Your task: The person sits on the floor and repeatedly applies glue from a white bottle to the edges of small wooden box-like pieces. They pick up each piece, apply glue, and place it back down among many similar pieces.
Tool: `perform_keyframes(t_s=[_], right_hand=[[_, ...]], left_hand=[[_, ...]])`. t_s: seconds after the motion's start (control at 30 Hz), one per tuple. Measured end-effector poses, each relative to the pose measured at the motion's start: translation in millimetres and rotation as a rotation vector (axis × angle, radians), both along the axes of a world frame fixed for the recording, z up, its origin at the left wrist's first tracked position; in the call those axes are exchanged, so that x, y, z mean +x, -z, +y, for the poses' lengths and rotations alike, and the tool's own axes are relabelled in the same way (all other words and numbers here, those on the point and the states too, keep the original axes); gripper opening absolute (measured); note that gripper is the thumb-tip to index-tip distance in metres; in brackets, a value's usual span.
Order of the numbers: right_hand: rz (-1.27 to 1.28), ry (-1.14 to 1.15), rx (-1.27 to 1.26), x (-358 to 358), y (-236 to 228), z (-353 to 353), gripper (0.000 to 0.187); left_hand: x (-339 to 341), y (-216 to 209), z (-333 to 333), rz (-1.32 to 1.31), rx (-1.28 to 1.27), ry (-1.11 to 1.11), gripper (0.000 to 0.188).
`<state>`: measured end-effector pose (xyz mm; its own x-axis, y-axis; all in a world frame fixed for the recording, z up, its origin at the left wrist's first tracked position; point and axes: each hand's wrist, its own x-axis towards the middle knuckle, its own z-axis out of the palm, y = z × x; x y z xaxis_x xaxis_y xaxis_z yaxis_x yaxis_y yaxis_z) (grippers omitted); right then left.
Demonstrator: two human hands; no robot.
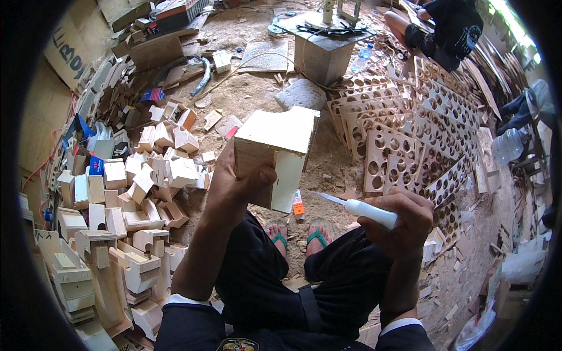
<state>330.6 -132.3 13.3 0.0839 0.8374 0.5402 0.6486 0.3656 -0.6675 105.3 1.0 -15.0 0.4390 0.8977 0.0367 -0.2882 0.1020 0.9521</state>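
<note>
In front of my knees, my left hand (237,178) grips a small wooden box (275,133) made of pale plywood, thumb pressed on its near side. The box is held in the air, its light top face toward me. My right hand (401,222) is wrapped round a white glue bottle (372,213) with a long thin nozzle. That nozzle points left toward the box and stays apart from it. An orange and white packet (298,206) lies on the ground beyond my feet, just below the box in view.
Many small wooden boxes (140,269) are heaped at my left. Boards with round holes (410,134) lean and lie at the right. A grey stone (300,95) sits ahead, before a metal-topped stand (325,55). Another person (451,32) is at the far right, near a plastic bottle (362,57).
</note>
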Motion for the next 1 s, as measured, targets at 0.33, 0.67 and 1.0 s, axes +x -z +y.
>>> perform_keyframes(t_s=[0.33,0.67,1.0], right_hand=[[0.027,0.467,0.207,6.3,17.7,-1.5,0.054],[0.165,0.453,0.129,-28.3,23.8,5.0,0.061],[0.285,0.560,0.079,-19.9,28.8,13.8,0.058]], left_hand=[[-38.3,54.0,72.3,0.021,0.194,0.113,0.072],[91.3,363.9,-16.1,0.401,-0.129,0.575,0.050],[-37.4,330.8,121.5,1.561,0.397,-0.150,0.048]])
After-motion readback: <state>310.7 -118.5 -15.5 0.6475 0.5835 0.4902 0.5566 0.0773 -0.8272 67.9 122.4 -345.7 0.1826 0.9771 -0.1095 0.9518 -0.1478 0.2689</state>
